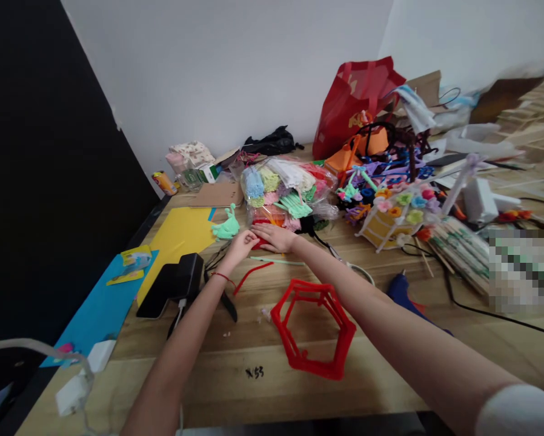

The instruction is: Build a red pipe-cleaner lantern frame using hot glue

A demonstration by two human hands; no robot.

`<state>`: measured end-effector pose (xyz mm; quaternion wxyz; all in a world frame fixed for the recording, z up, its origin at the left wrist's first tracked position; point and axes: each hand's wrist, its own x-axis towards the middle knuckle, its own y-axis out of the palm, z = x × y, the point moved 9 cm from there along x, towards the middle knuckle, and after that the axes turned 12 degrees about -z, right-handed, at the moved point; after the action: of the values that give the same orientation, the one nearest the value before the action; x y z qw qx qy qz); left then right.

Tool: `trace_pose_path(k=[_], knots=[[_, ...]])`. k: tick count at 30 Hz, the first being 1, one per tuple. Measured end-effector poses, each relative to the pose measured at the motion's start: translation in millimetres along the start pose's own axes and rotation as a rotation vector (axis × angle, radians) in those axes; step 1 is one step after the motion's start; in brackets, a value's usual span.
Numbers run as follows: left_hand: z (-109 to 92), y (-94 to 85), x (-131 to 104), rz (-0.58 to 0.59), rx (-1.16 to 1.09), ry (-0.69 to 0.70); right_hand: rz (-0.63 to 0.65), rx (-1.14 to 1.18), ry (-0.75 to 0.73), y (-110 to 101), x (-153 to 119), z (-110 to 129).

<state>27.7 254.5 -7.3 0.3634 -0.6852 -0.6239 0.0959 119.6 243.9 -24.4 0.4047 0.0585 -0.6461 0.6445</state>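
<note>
At the near side of a plastic bag of pipe cleaners, both my hands reach to a small red piece (pixel 262 244) on the table, its shape mostly covered by my fingers. My left hand (pixel 242 247) has its fingers curled in at the red piece; what lies between them is hidden. My right hand (pixel 275 238) lies flat over it, fingers stretched to the left. Closer to me, between my forearms, stands a red hexagonal pipe-cleaner frame (pixel 294 357). One loose red pipe cleaner (pixel 249 275) and a pale green one (pixel 278 261) lie just below my hands.
A green pipe-cleaner figure (pixel 226 225) sits left of the bag of bundled pipe cleaners (pixel 278 181). A black phone (pixel 156 290) and a power bank lie left. To the right are a flower basket (pixel 385 227), a blue glue gun (pixel 399 289) and cables. A red bag (pixel 344 109) stands behind.
</note>
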Motion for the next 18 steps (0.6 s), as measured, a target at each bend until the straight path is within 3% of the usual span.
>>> trace_pose_path(k=[10,18], knots=[[-21.0,5.2,-1.3,-0.042,0.3,0.032,0.002,-0.025,-0.017,1.1,2.7,0.8],[-1.4,-3.4,6.3,-0.058,0.321,-0.066,-0.006,-0.025,0.006,-1.6,4.0,3.5]])
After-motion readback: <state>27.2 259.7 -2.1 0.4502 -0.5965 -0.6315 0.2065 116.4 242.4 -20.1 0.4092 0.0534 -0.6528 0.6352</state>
